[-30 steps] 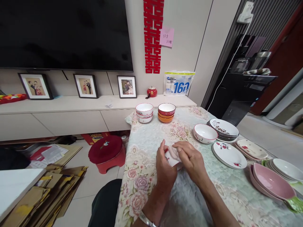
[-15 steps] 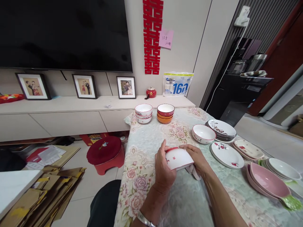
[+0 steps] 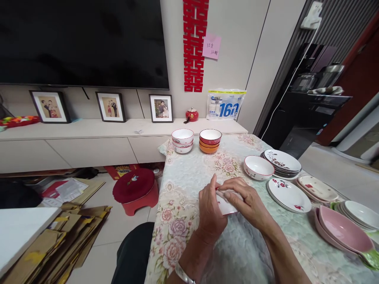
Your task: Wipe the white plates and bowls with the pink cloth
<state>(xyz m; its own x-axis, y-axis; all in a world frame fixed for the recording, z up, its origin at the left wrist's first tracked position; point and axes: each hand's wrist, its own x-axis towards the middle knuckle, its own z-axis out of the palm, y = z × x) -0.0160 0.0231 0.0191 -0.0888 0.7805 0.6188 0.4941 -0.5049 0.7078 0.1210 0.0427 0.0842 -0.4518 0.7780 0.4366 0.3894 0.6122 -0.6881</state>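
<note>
My left hand point(image 3: 211, 203) grips a white bowl point(image 3: 226, 206) with a red rim and small red marks, tilted on its side above the table. My right hand point(image 3: 244, 199) lies over the bowl, thumb and fingers bent across its side. A pale cloth point(image 3: 237, 194) shows only in part beneath the right fingers; most of it is hidden. Beyond my hands stand a stack of white red-rimmed bowls point(image 3: 182, 141) and a stack of red and orange bowls point(image 3: 209, 146). Right of them sits a single white bowl point(image 3: 258, 167) with a red rim.
Along the right side are dark-rimmed plates point(image 3: 282, 159), white flowered plates point(image 3: 288, 195), spotted dishes point(image 3: 317, 187), pink dishes point(image 3: 345, 228) and pale bowls point(image 3: 361, 213). A flowered cloth point(image 3: 180, 197) covers the table. A red stool point(image 3: 137, 191) and flattened cardboard point(image 3: 74, 236) lie left.
My right hand has moved from the bowl's right edge up over its side, covering more of it. The cloth that hung below the right hand is now mostly hidden.
</note>
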